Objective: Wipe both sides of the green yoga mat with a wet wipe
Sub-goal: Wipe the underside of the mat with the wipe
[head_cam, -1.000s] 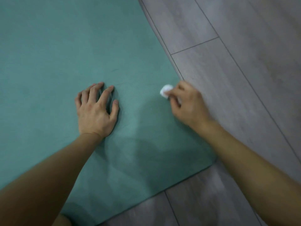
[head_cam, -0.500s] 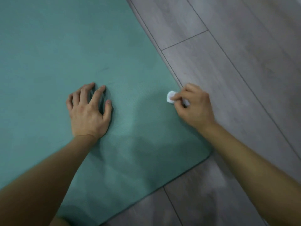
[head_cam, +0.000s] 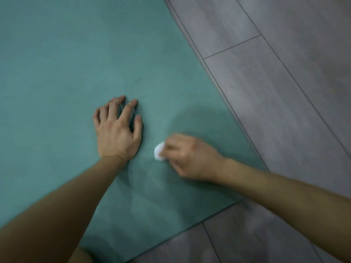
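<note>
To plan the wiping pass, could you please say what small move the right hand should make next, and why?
Probably sweep the right hand, pinching the wet wipe, rightward toward the mat edge: the left hand rests just left of the wipe, blocking that way.

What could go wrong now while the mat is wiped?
1. The wipe is only a small wad pinched in the right hand, so strokes may leave patches of the mat unwiped.
2. The left hand presses only one spot; the mat's corner by the floor might bunch or slide.
</note>
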### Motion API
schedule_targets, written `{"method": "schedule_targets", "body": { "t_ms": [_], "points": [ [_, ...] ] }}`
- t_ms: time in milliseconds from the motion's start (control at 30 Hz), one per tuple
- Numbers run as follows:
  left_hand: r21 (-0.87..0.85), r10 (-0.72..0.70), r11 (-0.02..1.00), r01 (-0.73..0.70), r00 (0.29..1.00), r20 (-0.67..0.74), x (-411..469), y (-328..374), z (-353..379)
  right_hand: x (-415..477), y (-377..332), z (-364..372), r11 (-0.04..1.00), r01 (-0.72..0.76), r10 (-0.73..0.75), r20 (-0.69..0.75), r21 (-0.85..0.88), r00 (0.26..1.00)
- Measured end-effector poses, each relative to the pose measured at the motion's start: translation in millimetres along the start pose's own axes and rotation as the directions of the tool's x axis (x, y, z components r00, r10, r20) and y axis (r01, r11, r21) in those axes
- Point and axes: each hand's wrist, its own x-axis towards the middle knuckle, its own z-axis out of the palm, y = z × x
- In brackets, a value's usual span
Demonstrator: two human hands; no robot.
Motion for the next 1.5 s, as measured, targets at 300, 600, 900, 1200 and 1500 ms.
{"method": "schedule_targets", "body": {
  "t_ms": [300, 600, 900, 1200, 1500],
  "points": [
    [-0.024, -0.003, 1.0, 0.003, 1.0, -0.008, 2, 2, -1, 79, 118, -43, 0.862, -0.472, 0.41, -0.296, -0.182, 0.863],
    [-0.042, 0.009, 0.999, -0.01, 1.0, -0.023, 1, 1, 0, 54, 69, -24, 0.949, 0.134, -0.123, 0.056, -0.286, 0.991],
    [-0.025, -0.053, 0.998, 0.052, 0.998, -0.044, -7, 1, -11, 55, 2, 27, 0.989, -0.037, 0.034, -0.027, -0.141, 0.999],
    [0.044, -0.23, 0.973, 0.228, 0.972, 0.055, -66, -75, -30, 86, 76, -15, 0.855, -0.46, 0.384, -0.306, -0.237, 0.871],
    [0.014, -0.248, 0.969, 0.248, 0.969, -0.005, -64, -70, -31, 107, 65, -7, 0.963, 0.038, -0.047, -0.025, -0.265, 0.999]
  ]
}}
